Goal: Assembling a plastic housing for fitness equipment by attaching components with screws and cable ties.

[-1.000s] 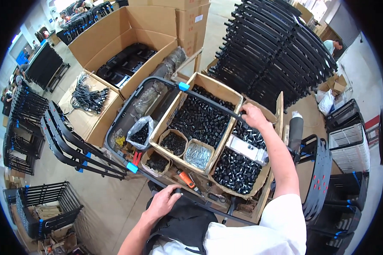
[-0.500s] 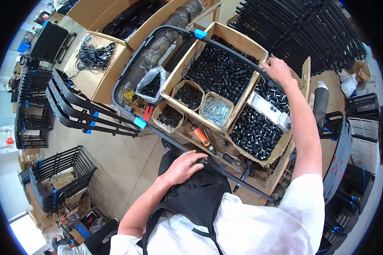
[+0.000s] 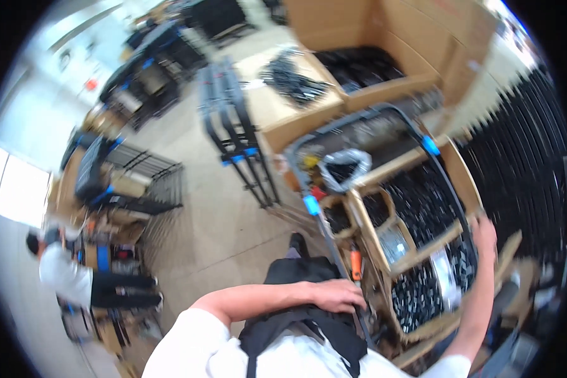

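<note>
A long, U-shaped black tubular frame (image 3: 329, 234) with blue clips (image 3: 312, 205) lies across the boxes of parts in front of me. My left hand (image 3: 339, 295) is closed on its near bar, close to my waist. Farther out, my right hand (image 3: 484, 238) grips the opposite bar, with blur hiding some of its fingers. Beneath the frame, a cardboard box (image 3: 469, 170) holds many small black parts. Smaller tubs of dark pieces and a tub of silver screws (image 3: 394, 244) stand inside it. Beside the near bar is an orange-and-black tool (image 3: 356, 261).
Black-headed fasteners (image 3: 416, 302) fill another box, with a pale bar lying on them. A clear plastic bag (image 3: 345, 170) sits within the frame's curve. Similar black frames (image 3: 233, 126) stand to the left, black tubes are stacked at right, and a co-worker (image 3: 69, 271) stands at far left.
The view has swung left, so the boxes and frame now appear farther right and a co-worker shows more fully. Both hands stay on the frame.
</note>
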The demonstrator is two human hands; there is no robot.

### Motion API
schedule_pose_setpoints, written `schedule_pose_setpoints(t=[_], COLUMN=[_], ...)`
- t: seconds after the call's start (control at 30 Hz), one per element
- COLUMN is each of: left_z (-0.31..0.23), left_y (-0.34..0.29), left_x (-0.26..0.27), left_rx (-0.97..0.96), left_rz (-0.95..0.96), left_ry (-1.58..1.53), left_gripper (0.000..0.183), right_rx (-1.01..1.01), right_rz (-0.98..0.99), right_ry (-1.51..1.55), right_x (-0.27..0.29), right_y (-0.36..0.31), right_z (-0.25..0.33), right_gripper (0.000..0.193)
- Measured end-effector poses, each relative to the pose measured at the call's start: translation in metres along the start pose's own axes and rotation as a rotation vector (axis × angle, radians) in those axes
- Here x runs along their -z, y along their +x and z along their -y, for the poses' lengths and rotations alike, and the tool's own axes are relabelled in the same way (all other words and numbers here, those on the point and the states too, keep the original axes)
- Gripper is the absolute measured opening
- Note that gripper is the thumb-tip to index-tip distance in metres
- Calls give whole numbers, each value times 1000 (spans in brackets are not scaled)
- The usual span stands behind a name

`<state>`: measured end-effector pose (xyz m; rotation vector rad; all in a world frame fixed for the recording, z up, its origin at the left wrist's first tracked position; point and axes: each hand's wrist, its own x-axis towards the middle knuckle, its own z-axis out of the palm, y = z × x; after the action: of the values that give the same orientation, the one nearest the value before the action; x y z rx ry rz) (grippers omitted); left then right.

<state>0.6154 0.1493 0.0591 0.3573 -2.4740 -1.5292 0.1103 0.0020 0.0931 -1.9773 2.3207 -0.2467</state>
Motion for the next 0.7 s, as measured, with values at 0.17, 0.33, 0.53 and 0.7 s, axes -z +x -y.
schedule_pose_setpoints(t=[0.17, 0.33, 0.53, 0.7], left_z=[17, 24, 27, 16], left_y=[1, 2, 23, 2], left_x=[-21, -23, -29, -19], left_rx=[-30, 79, -83, -83], left_rz=[-72, -23, 11, -238], left_ry=[-63, -63, -68, 268], left_gripper=[38, 34, 22, 25], right_rx=[-120, -210, -57, -231], right_rz=[58, 249, 201, 249], right_ry=[-246, -22, -223, -434], right_x=[-11, 2, 29, 20], right_y=[12, 20, 0, 16], right_z=[-4, 8, -52, 23], right_gripper=[53, 42, 57, 66])
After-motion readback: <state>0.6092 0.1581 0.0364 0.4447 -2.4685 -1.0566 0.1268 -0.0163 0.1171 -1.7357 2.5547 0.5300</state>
